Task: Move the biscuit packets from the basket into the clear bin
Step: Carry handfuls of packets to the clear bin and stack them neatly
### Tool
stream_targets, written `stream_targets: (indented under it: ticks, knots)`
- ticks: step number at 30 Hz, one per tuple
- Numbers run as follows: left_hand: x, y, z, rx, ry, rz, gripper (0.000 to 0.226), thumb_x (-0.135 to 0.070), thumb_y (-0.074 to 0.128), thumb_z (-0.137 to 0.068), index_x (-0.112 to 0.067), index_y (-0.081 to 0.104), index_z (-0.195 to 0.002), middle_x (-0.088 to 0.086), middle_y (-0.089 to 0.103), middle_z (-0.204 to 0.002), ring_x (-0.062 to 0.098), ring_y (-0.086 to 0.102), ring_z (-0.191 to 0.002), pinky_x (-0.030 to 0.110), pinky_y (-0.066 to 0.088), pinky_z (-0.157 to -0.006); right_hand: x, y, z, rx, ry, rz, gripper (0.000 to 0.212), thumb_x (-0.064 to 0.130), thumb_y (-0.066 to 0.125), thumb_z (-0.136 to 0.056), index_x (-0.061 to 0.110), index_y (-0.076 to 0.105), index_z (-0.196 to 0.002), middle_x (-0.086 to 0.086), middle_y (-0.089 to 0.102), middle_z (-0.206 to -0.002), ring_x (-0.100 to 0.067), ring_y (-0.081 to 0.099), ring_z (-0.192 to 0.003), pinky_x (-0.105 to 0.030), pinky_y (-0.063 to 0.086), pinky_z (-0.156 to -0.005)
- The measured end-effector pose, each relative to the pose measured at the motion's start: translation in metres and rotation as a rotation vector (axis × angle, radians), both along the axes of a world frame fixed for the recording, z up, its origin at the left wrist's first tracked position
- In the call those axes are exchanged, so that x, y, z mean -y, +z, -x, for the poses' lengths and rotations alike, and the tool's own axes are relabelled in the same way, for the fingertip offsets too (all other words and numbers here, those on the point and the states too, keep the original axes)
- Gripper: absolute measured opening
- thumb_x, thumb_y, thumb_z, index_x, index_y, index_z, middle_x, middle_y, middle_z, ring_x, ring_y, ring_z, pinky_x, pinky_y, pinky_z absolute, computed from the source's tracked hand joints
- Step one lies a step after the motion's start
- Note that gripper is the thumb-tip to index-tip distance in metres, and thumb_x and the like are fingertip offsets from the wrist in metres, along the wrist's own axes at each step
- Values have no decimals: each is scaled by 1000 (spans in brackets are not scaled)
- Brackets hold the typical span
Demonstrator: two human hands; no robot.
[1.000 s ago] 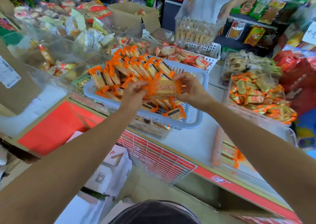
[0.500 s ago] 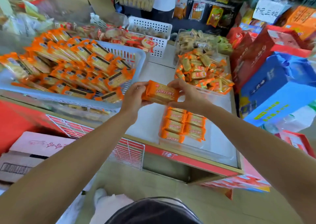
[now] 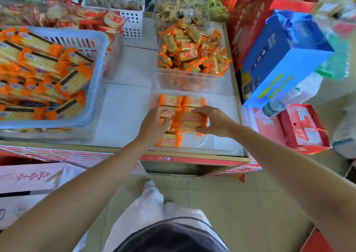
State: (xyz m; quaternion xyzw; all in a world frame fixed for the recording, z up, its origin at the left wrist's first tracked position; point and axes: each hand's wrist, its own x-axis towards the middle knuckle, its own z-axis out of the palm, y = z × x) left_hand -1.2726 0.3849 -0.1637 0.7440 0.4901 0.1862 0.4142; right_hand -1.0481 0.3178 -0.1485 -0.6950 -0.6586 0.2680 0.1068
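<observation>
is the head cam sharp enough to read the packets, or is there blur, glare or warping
Head view: the packet held between the left hand and right hand is soft, its print only roughly legible; the blue basket at the frame's left smears with blur; straight edges bow from the wide-angle lens; the clear bin rim shows pale reflections; lighting is bright and even, with no hard shadows.

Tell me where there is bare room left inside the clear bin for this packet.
Free: the bin's near-right floor, between the near-row packet and the right wall. Crowded: the far end and left side, lined with packets. Both hands hold a packet above them.
</observation>
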Motion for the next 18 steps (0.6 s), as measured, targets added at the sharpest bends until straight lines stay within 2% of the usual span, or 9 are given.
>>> stream_targets:
  ticks: [2,4,6,8,11,18]
  knots:
    - [-4,-15,7,-76,-90,-207,32,-18,54,-95,-11,54,-127,7,55,-129,25,50,-120,31,35,-96,3,-16,-7,31,-7,64,67,24,79,-76,17,49,-136,-7,57,-129,-26,54,-115,-29,40,-94]
    - [-10,-32,13,-132,-197,-369,29,-12,58,-91,-10,59,-120,11,57,-128,32,51,-121,44,38,-104,5,-30,-11,56,-8,133,69,23,79,-76,15,48,-137,-8,56,-131,-27,54,-116,-31,38,-97]
    - [-17,-47,17,-214,-262,-451,29,-13,59,-89,-11,60,-118,13,53,-136,36,42,-132,58,29,-109,5,-43,-15,79,6,205,70,25,79,-76,15,48,-137,-8,55,-133,-26,53,-118,-32,38,-100]
    - [-21,-55,18,-265,-296,-477,29,-17,55,-92,-12,58,-120,11,45,-145,35,30,-141,58,18,-115,5,-54,-18,92,16,267,69,25,79,-76,15,48,-136,-6,54,-133,-25,53,-118,-30,38,-99]
    - [-25,-65,20,-273,-330,-516,31,-18,52,-94,-12,57,-123,10,39,-150,32,25,-144,56,13,-117,2,-66,-16,112,30,335,68,25,79,-76,16,46,-135,-5,54,-133,-23,52,-118,-29,38,-99]
    - [-25,-71,21,-197,-313,-496,31,-14,50,-94,-10,56,-124,12,40,-149,30,25,-144,54,16,-117,3,-76,-15,68,0,412,69,15,79,-74,18,43,-133,-5,53,-130,-24,54,-113,-31,43,-95]
